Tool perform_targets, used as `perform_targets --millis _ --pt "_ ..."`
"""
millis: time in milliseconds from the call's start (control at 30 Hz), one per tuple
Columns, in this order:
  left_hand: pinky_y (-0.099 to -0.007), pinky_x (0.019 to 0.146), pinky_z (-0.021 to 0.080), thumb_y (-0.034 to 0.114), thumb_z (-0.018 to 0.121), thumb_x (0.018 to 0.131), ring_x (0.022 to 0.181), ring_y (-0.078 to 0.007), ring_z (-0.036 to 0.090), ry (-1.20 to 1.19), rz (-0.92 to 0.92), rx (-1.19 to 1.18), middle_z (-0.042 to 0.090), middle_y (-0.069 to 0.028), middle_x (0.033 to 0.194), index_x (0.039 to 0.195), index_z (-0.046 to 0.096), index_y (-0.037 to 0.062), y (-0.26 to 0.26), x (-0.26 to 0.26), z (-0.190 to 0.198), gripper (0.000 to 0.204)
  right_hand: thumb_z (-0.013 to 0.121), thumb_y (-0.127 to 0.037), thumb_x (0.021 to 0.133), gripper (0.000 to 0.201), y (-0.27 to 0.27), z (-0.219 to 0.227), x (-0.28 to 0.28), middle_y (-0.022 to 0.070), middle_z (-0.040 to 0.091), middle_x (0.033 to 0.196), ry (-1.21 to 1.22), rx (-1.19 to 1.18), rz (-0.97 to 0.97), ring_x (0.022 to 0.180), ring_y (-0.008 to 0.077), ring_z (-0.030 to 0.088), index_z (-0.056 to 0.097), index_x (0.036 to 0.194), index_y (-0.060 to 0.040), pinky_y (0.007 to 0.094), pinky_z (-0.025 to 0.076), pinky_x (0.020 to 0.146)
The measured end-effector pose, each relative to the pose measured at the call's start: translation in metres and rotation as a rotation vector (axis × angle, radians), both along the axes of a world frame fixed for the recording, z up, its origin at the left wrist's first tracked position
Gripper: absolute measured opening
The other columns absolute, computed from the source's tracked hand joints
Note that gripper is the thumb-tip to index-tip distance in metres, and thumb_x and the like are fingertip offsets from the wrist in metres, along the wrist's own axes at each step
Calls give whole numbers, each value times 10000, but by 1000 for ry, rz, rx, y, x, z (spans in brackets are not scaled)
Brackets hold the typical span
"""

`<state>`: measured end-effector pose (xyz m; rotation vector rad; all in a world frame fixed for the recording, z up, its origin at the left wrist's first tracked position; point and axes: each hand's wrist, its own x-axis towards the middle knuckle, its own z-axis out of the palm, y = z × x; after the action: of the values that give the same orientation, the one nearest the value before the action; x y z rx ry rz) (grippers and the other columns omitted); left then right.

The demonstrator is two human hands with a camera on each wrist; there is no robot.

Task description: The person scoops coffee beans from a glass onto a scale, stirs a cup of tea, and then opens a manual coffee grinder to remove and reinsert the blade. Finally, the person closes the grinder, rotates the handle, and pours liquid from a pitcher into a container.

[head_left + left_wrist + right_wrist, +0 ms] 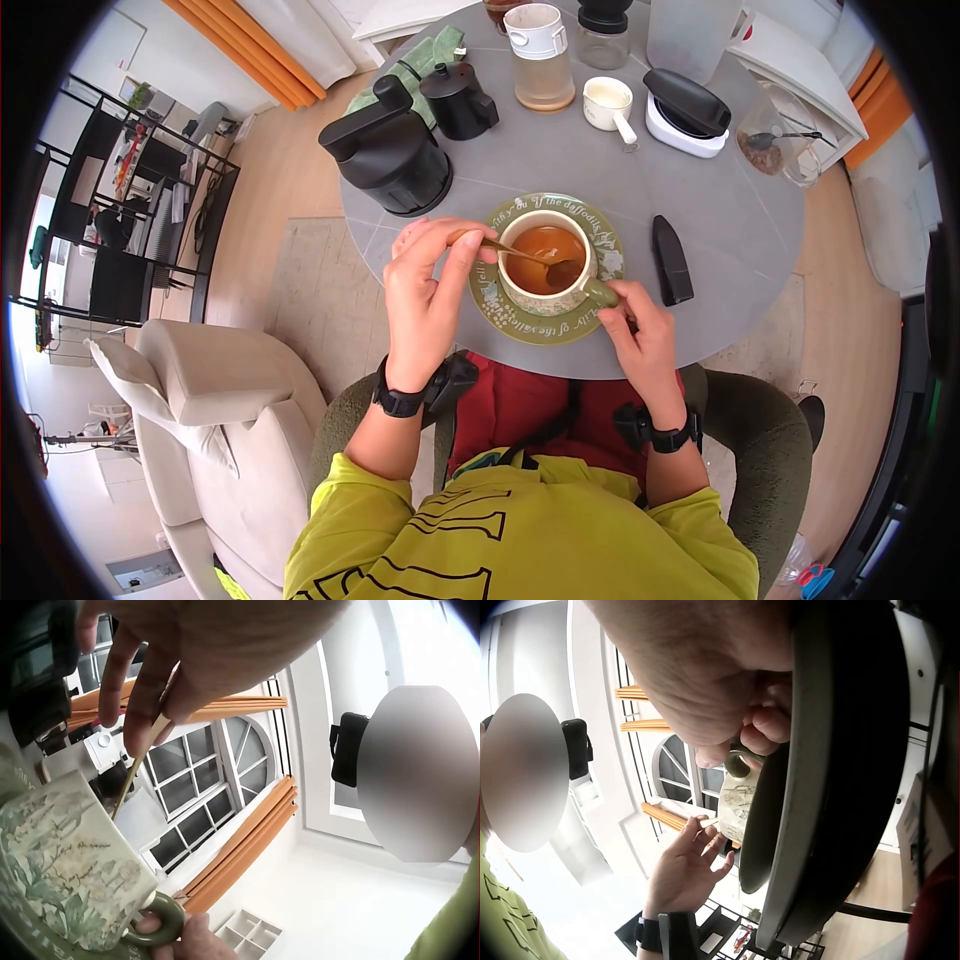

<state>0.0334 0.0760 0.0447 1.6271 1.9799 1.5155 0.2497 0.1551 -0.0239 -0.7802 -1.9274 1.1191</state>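
My left hand (430,290) pinches the handle of a brownish-gold spoon (515,251) between thumb and fingers. The spoon's bowl dips into amber-brown liquid (540,242) in a cream floral cup (75,862). On the right side, my right hand (648,340) grips the cup's green handle (600,292) with thumb and fingers. The cup stands upright on a green saucer (495,318) with white lettering around its rim. In the right wrist view, the saucer's edge and table edge hide part of the cup.
A black kettle (395,165) and a smaller black pot (458,102) stand at the left. Behind are a glass vessel with a white collar (545,75), a small cream pot (605,105) and a white scale (685,140). A black tapered object (671,262) lies right of the saucer.
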Motion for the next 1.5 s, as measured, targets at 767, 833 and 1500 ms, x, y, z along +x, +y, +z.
perform_targets --millis 767,833,1500 --pt "-315 867 357 100 567 906 828 -170 594 76 8 -49 667 -6 741 888 678 59 -6 1 8 119 676 -123 852 209 0 -2 -1 56 521 591 19 -7 -1 501 149 482 590 1008 -16 277 378 493" --pt "-317 862 363 106 569 909 819 -166 597 -127 44 -55 679 -8 762 902 685 57 -3 2 -1 126 673 -117 853 203 -1 1 0 54 518 589 2 -4 2 501 144 476 590 1006 -14 276 376 493" --pt "-318 870 359 99 575 898 835 -156 590 -10 19 -40 666 -9 729 878 674 59 -6 2 6 109 675 -136 857 214 0 -2 0 53 520 585 11 -10 8 498 147 479 589 1009 -13 274 380 493"
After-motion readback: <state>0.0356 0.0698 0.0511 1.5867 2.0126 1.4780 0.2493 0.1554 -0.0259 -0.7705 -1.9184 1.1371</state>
